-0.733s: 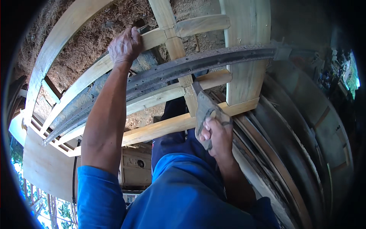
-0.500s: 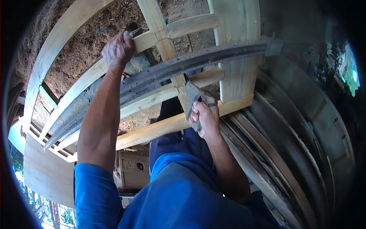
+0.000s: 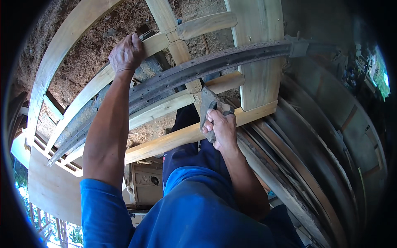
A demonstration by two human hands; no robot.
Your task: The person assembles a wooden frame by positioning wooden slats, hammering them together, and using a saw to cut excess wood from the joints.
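A pale wooden frame (image 3: 167,131) of long rails and cross pieces lies in front of me. My left hand (image 3: 127,53) is closed round one of its rails (image 3: 156,44), left of a cross piece (image 3: 179,51). In my right hand (image 3: 221,127) is a worn grey, flat tool with a pointed end (image 3: 210,99); its exact kind I cannot make out. The tool's tip is over the joint of a lower rail and the cross piece. A long dark metal bar with a row of holes (image 3: 182,71) runs across the frame between my hands.
Wood shavings (image 3: 89,62) cover the ground beyond the frame. A wide pale board (image 3: 260,53) forms the frame's right part. Long boards and curved panels (image 3: 306,173) lean at the right. A flat sheet (image 3: 51,186) stands at the lower left.
My right hand and the grey tool have shifted very slightly left against the frame. My left hand keeps its hold on the rail.
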